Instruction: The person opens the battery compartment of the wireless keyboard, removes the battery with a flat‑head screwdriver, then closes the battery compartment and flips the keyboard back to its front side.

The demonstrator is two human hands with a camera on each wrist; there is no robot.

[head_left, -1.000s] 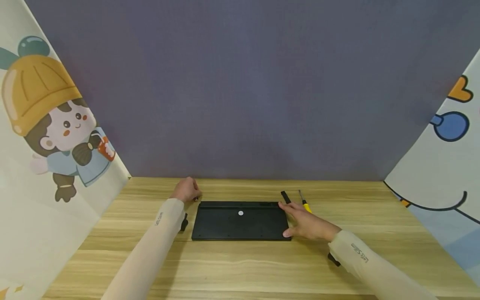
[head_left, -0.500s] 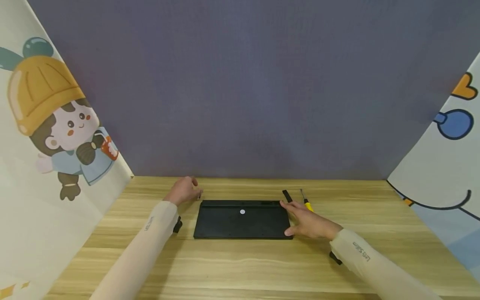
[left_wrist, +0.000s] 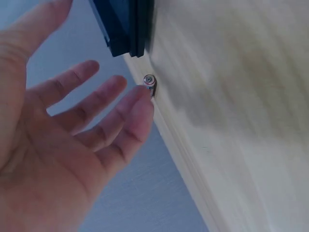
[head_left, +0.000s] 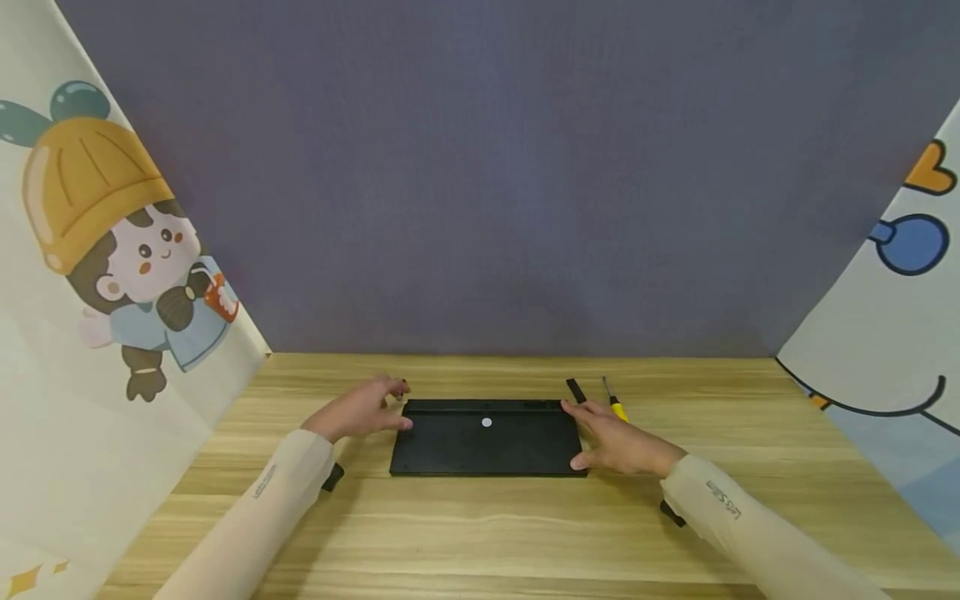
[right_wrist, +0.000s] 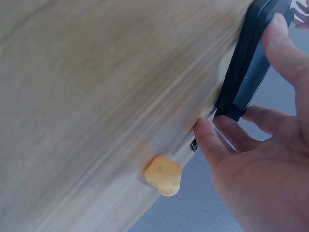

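A black keyboard [head_left: 486,446] lies face down on the table, a round white sticker on its underside. My right hand [head_left: 626,442] holds its right end, thumb at the near corner and index finger at the far one. At the left end my left hand [head_left: 360,410] has its fingers spread and loosely bent, the thumb at the keyboard's left edge in the head view. A small battery [left_wrist: 149,81] stands on the table just beyond the left fingertips. The left palm holds nothing.
Behind the right hand lie a black strip-shaped cover [head_left: 575,390] and a screwdriver [head_left: 617,408] with a yellow handle. A grey panel [head_left: 510,183] rises along the table's far edge, and printed panels [head_left: 45,417] flank it.
My left hand has let go of the battery beyond the keyboard's left end, opened, and drawn back toward the keyboard's left edge. The right hand stays on the right end.
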